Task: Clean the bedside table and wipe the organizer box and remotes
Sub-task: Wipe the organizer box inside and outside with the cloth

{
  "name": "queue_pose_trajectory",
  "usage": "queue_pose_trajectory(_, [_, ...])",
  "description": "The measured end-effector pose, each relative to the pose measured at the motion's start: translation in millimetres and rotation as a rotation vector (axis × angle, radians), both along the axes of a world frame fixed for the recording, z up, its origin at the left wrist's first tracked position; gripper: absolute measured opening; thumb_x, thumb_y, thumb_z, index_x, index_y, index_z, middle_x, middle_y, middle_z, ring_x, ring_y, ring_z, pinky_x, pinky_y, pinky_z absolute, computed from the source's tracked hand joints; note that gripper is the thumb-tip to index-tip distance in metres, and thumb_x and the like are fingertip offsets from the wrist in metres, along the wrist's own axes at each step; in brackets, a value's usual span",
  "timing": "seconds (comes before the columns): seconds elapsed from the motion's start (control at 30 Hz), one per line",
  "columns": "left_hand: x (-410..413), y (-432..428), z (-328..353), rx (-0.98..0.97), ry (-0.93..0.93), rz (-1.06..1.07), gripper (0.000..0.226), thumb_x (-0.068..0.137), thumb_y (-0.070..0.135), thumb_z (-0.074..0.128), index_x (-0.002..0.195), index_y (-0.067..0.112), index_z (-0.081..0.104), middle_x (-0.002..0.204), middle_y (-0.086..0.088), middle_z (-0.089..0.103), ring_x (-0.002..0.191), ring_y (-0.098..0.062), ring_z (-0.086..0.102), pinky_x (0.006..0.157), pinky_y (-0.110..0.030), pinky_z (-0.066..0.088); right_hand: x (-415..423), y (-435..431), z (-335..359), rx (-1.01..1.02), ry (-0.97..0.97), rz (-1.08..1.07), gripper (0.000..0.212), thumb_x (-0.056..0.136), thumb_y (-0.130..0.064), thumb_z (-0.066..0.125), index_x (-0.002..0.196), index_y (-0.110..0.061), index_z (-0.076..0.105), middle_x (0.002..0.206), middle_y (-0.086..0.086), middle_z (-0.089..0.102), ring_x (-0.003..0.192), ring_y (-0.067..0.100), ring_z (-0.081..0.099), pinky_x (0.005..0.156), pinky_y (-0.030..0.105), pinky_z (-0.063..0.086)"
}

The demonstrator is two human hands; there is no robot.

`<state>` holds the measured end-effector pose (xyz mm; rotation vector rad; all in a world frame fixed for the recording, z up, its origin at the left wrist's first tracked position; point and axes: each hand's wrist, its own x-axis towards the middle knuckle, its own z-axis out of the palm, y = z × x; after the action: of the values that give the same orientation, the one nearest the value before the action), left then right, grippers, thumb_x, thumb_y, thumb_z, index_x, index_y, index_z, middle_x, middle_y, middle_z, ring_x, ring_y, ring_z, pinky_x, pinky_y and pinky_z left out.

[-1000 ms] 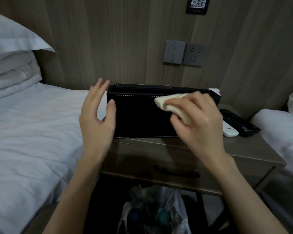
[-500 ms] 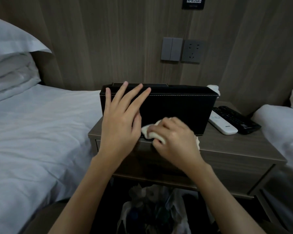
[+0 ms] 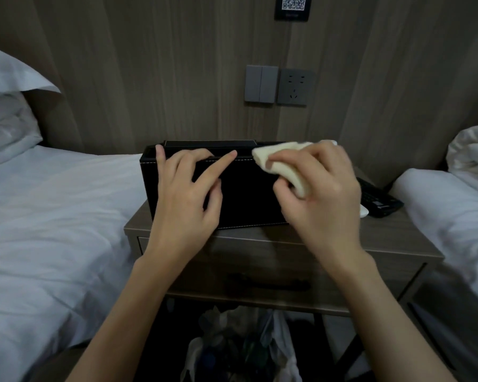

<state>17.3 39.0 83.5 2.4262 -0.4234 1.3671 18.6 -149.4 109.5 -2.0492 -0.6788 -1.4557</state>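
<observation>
Black leather-look organizer box (image 3: 246,194) with pale stitching stands upright on the wooden bench (image 3: 384,238), between two white beds. The left grip (image 3: 185,199) lies against the box's front face: its palm is on the panel, two middle fingers hook over the top rim, and the index and little fingers are stretched out to that rim. The right grip (image 3: 323,194) is clenched around a folded cream cloth (image 3: 284,161), with the cloth's free end pressed on the top edge of the box toward its right end.

Behind the right wrist, a black remote (image 3: 378,199) lies flat on the bench near its right side. Just beside it is the tip of a white remote (image 3: 364,211), mostly hidden by the hand.

A drawer handle (image 3: 268,283) shows on the bench front, and a bin bag (image 3: 240,346) sits on the floor below. On the wood-panelled wall are a grey switch (image 3: 260,84), a socket (image 3: 294,86) and a QR sign (image 3: 293,6). White pillows (image 3: 9,78) are stacked at the head of the left bed (image 3: 53,216).
</observation>
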Motion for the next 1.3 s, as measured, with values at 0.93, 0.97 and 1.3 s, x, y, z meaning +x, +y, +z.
queue_pose_trajectory(0.93, [10.8,21.5,2.4,-0.092,0.042,-0.090,0.039,0.096,0.022,0.044,0.132,0.024,0.058,0.117,-0.005,0.053,0.120,-0.022,0.042,0.120,-0.039,-0.009,23.1,-4.2,-6.9,-0.059,0.084,-0.057,0.025,0.081,-0.001,0.061,0.103,-0.010,0.071,0.096,0.010,0.057,0.094,0.022,0.047,0.083,0.035,0.043])
queue_pose_trajectory(0.97, [10.4,20.2,2.3,-0.094,0.043,-0.090,0.040,0.096,0.022,0.044,0.133,0.024,0.057,0.118,-0.005,0.052,0.120,-0.022,0.042,0.120,-0.040,-0.009,27.6,-5.4,-9.5,-0.069,0.112,-0.059,0.026,0.081,-0.002,0.061,0.104,-0.011,0.070,0.096,0.009,0.057,0.095,0.022,0.048,0.084,0.037,0.042])
queue_pose_trajectory(1.3, [12.4,17.6,1.6,-0.153,0.042,-0.108,0.041,0.096,0.016,0.040,0.133,0.023,0.057,0.115,-0.005,0.052,0.120,-0.020,0.041,0.119,-0.037,-0.010,22.4,-1.8,-48.7,-0.276,0.283,-0.016,0.034,0.080,-0.019,0.057,0.112,-0.018,0.067,0.101,0.000,0.058,0.095,0.020,0.049,0.082,0.031,0.035])
